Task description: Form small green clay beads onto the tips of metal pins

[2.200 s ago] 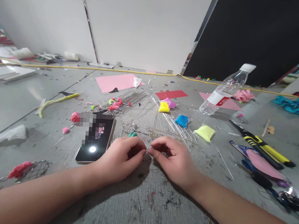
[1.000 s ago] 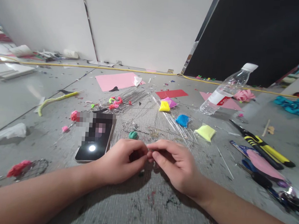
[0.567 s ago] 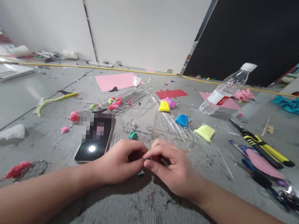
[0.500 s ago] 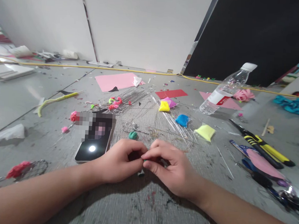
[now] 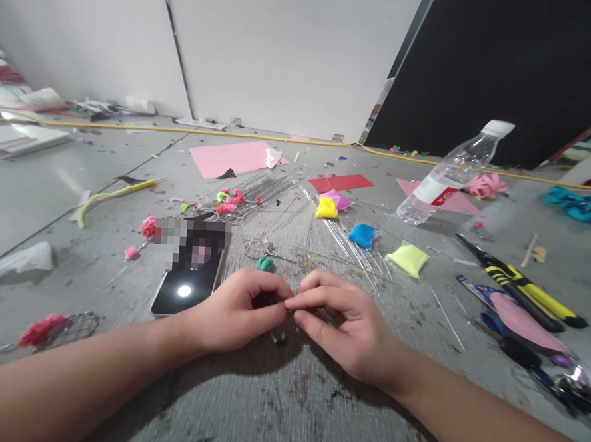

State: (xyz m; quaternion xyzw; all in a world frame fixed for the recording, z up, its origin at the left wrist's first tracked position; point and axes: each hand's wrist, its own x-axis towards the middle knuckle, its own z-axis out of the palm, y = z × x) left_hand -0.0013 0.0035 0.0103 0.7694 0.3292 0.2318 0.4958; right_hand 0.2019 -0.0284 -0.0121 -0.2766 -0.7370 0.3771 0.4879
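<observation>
My left hand (image 5: 244,308) and my right hand (image 5: 345,325) meet over the table, thumbs and fingertips pinched together. A speck of green modelling clay (image 5: 291,310) shows between the fingertips; most of it is hidden. Just beyond the left hand lies a larger lump of green clay (image 5: 264,264) beside a twisted wire (image 5: 258,249). A phone (image 5: 191,288) with a bright spot on its screen rests to the left of my left hand. Farther off are small packets of clay: yellow (image 5: 327,207), blue (image 5: 363,236), pale yellow (image 5: 408,259) and purple (image 5: 341,200).
A clear bottle (image 5: 430,189) stands tilted-looking at the right. Nearer are yellow-black pliers (image 5: 526,288) and keys (image 5: 578,392). Thin metal wires (image 5: 347,241) lie mid-table. Red clay on wire (image 5: 42,330) sits at left, pink paper (image 5: 234,158) behind.
Both hands stay together, with the fingertips shifted only slightly. The whole view has moved a little; nothing has been visibly picked up or put down.
</observation>
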